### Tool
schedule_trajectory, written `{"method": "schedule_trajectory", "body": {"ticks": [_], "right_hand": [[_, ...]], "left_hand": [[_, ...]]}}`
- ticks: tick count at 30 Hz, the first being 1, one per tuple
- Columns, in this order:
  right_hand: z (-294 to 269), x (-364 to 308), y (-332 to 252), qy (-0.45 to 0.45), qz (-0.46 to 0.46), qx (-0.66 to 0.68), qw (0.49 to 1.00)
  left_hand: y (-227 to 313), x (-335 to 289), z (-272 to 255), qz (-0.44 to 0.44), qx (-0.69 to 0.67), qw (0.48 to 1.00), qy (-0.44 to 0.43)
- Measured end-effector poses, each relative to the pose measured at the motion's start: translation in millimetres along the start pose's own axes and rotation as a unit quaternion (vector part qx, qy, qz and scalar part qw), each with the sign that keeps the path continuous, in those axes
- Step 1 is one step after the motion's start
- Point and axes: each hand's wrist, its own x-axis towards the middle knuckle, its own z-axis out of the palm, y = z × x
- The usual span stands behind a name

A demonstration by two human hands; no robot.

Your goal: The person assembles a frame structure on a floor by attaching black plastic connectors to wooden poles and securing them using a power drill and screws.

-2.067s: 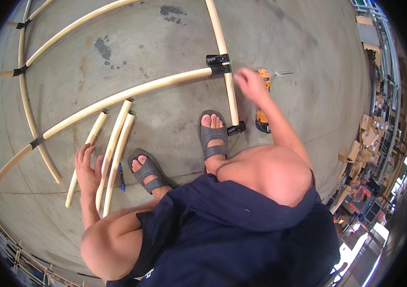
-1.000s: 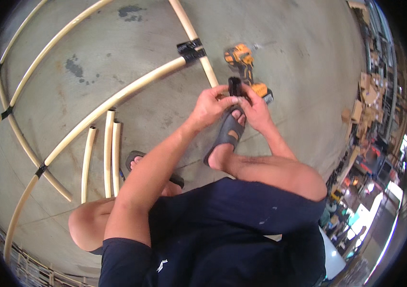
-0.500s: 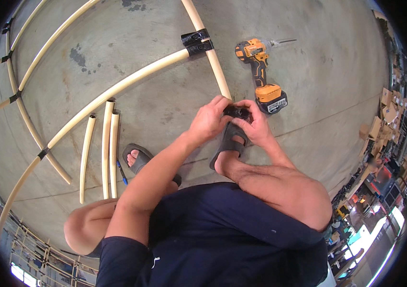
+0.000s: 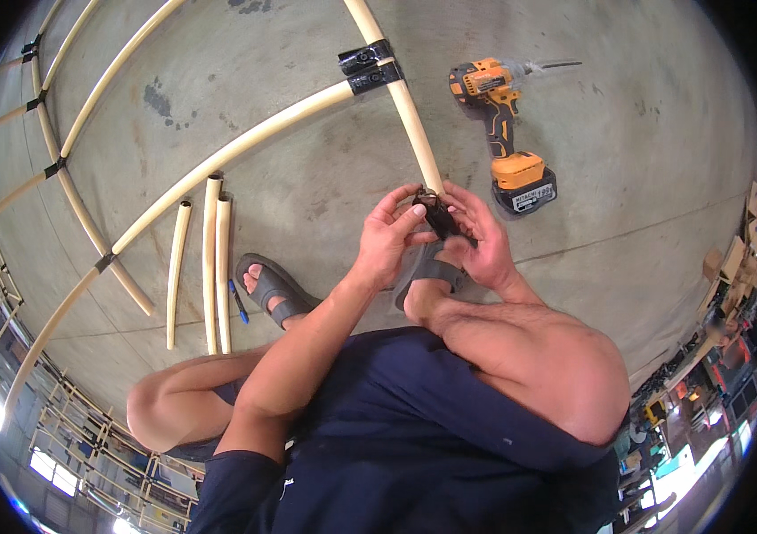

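Between my two hands is a black metal pipe joint (image 4: 436, 219), tilted at the near end of a cream pipe (image 4: 410, 125). My left hand (image 4: 387, 236) holds the joint's left side with thumb and fingers. My right hand (image 4: 485, 242) grips its right side, fingers curled. Whether the joint sits around the pipe end or only against it, I cannot tell. Farther up that pipe, a pair of black joints (image 4: 370, 69) is fitted, and a long curved cream pipe (image 4: 236, 158) runs left from the nearer one.
An orange and black cordless driver (image 4: 501, 125) lies on the concrete floor right of the pipe. Several short cream pipes (image 4: 209, 267) and a blue pen (image 4: 239, 303) lie by my left sandal (image 4: 276, 289). A joined pipe frame (image 4: 63, 169) stretches along the left; boxes (image 4: 734, 249) line the far right.
The black joint has turned from lying level to a steeper tilt. My hands have shifted their grip around it, with the left fingers spread wider. The whole view has shifted slightly.
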Motion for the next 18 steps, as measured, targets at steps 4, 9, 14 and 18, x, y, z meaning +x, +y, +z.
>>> {"method": "schedule_trajectory", "body": {"ticks": [4,9,14,18], "right_hand": [[0,7,14,0.034,0.154,0.15,0.976],[-7,9,-6,0.019,0.111,0.009,0.994],[-3,1,-9,0.041,0.08,0.006,0.996],[8,-5,-6,0.1,0.14,0.159,0.972]], "left_hand": [[-7,7,-4,0.034,0.045,0.998,-0.02],[-5,7,-2,0.05,0.055,0.997,-0.033],[-2,6,3,0.081,0.051,0.993,-0.071],[0,5,2,0.116,0.101,0.985,-0.074]]}}
